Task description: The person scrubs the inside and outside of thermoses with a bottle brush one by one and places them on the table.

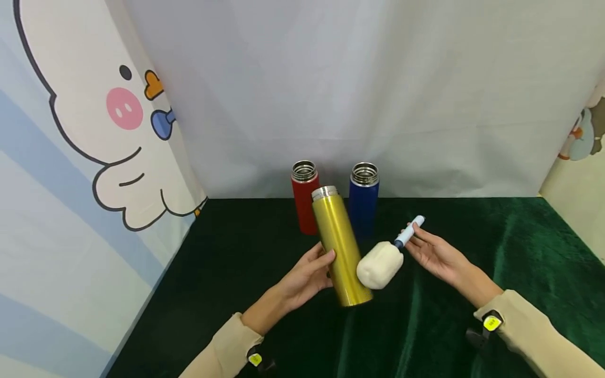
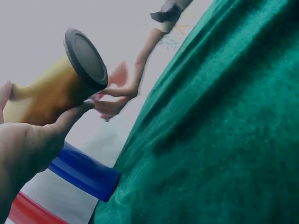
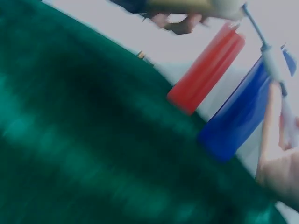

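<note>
My left hand [image 1: 307,278] grips a yellow metal bottle [image 1: 341,247] around its lower half, lifted and tilted, with its steel neck toward the back. In the left wrist view the dark base of the yellow bottle [image 2: 86,58] faces the camera. My right hand [image 1: 437,258] pinches the pale blue handle of a bottle brush [image 1: 380,265], whose thick white head points down and left. In the head view that head overlaps the bottle's lower right side; whether they touch I cannot tell. The right wrist view is blurred, showing the brush handle [image 3: 273,65] above my fingers.
Behind the yellow bottle stand a red bottle [image 1: 304,202] and a blue bottle [image 1: 364,202], both upright and lidless with steel threaded necks. A dark green velvet cloth [image 1: 534,252] covers the table. A white curtain [image 1: 425,94] hangs at the back, and a cartoon-printed sheet [image 1: 80,173] at the left.
</note>
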`<state>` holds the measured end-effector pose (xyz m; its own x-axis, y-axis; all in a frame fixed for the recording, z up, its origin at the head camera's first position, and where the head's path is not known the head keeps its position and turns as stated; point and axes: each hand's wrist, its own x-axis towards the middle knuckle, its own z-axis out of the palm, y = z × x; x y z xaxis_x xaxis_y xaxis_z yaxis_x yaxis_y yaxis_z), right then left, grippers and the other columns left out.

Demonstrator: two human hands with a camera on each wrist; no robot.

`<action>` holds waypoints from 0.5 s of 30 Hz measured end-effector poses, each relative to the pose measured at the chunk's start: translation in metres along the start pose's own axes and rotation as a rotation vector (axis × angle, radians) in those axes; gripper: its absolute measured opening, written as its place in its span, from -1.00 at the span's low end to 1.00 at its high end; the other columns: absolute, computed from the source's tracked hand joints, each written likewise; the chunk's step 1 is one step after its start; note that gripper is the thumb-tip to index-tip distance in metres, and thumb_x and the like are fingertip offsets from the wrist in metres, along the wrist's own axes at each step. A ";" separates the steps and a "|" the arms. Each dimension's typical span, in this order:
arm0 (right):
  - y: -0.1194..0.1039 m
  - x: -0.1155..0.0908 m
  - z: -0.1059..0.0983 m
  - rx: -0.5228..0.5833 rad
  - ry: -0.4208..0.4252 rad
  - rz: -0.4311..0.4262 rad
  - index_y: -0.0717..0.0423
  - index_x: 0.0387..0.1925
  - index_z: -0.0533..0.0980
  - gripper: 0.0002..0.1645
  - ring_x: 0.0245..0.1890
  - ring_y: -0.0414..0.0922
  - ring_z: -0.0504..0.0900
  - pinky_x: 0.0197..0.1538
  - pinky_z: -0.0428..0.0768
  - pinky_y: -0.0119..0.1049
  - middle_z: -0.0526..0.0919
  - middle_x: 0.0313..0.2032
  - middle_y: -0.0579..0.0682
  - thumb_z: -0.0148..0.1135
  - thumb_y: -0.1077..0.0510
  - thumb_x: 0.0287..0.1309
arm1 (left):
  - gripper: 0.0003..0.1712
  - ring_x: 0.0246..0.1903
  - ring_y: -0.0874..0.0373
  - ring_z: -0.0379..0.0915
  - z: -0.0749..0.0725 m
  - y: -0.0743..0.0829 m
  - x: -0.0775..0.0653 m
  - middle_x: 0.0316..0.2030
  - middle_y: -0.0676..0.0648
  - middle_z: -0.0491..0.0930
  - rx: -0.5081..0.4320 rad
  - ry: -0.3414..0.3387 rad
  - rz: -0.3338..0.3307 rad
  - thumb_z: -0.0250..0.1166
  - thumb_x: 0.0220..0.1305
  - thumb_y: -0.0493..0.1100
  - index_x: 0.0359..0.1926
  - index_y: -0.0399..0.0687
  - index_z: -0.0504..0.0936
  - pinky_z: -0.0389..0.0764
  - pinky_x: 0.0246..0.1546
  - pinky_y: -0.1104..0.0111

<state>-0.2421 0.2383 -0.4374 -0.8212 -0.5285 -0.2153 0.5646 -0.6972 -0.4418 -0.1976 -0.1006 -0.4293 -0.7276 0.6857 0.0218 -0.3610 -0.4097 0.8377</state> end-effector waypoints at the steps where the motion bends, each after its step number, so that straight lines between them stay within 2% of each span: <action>1: -0.002 0.002 0.005 0.036 0.032 -0.014 0.06 0.07 0.43 -0.79 -0.02 -0.07 0.74 0.16 0.66 -0.35 0.64 -0.03 0.08 -0.07 0.15 0.57 | -0.45 0.21 0.16 0.45 0.000 -0.001 0.001 0.20 0.06 0.48 0.014 -0.014 -0.009 -0.05 0.64 -0.03 0.53 0.16 0.07 0.52 0.20 0.11; 5: -0.006 0.011 0.026 0.157 0.132 -0.068 0.08 0.08 0.35 -0.78 -0.07 0.01 0.75 0.23 0.62 -0.34 0.64 -0.08 0.17 0.07 0.23 0.47 | -0.51 0.16 0.17 0.48 -0.001 -0.002 -0.004 0.17 0.08 0.51 0.043 -0.029 -0.042 -0.15 0.67 -0.01 0.50 0.15 0.10 0.56 0.14 0.13; 8: -0.003 0.018 0.037 0.197 0.190 -0.062 0.13 0.10 0.34 -0.74 -0.10 0.05 0.76 0.31 0.54 -0.35 0.64 -0.11 0.22 0.08 0.26 0.46 | -0.52 0.15 0.17 0.51 -0.003 -0.001 -0.010 0.15 0.06 0.53 0.022 -0.019 -0.039 -0.11 0.65 0.01 0.47 0.13 0.10 0.57 0.13 0.16; 11: 0.002 0.017 0.037 0.198 0.250 -0.027 0.10 0.16 0.29 -0.70 -0.14 0.04 0.75 0.33 0.52 -0.37 0.63 -0.14 0.22 0.05 0.24 0.48 | -0.48 0.17 0.15 0.52 -0.004 -0.002 -0.010 0.17 0.05 0.54 -0.023 -0.004 -0.024 -0.02 0.62 -0.01 0.46 0.17 0.07 0.56 0.18 0.16; 15: 0.006 0.005 0.023 0.147 0.290 0.020 0.00 0.21 0.20 -0.66 -0.13 -0.02 0.71 0.27 0.58 -0.39 0.59 -0.13 0.13 0.01 0.18 0.51 | -0.49 0.15 0.16 0.52 -0.005 -0.004 -0.006 0.14 0.07 0.54 -0.048 0.052 0.013 0.06 0.59 -0.07 0.42 0.20 0.11 0.53 0.20 0.16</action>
<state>-0.2411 0.2198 -0.4213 -0.7872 -0.3974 -0.4716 0.5696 -0.7618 -0.3087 -0.1949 -0.1062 -0.4351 -0.7612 0.6485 0.0037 -0.3779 -0.4482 0.8102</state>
